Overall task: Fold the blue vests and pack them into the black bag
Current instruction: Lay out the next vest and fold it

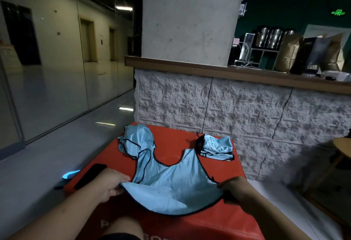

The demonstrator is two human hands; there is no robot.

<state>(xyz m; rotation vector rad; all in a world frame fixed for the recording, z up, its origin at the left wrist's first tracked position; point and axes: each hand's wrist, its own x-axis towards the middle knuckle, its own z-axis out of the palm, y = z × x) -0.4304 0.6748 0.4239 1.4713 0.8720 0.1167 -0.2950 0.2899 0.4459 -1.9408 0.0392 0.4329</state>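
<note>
Both hands pinch one light blue vest (171,181) by its near hem — the left hand (110,184) closed on the left corner, the right hand (235,186) closed on the right corner — so the cloth lies spread across the red box (218,220), neck opening toward the far side. Beyond it on the left sits a loose heap of unfolded vests (135,141), one strap touching the spread vest. At the far right corner a stack of folded vests (218,147) lies half inside the black bag (199,144), only a dark rim of which shows. A black phone (91,176) rests on the box's left edge, just beside the left wrist. A rough white counter wall (247,110) stands right behind the box. Printed letters on the box's near face are cut off by a knee (123,228) at the bottom edge
</note>
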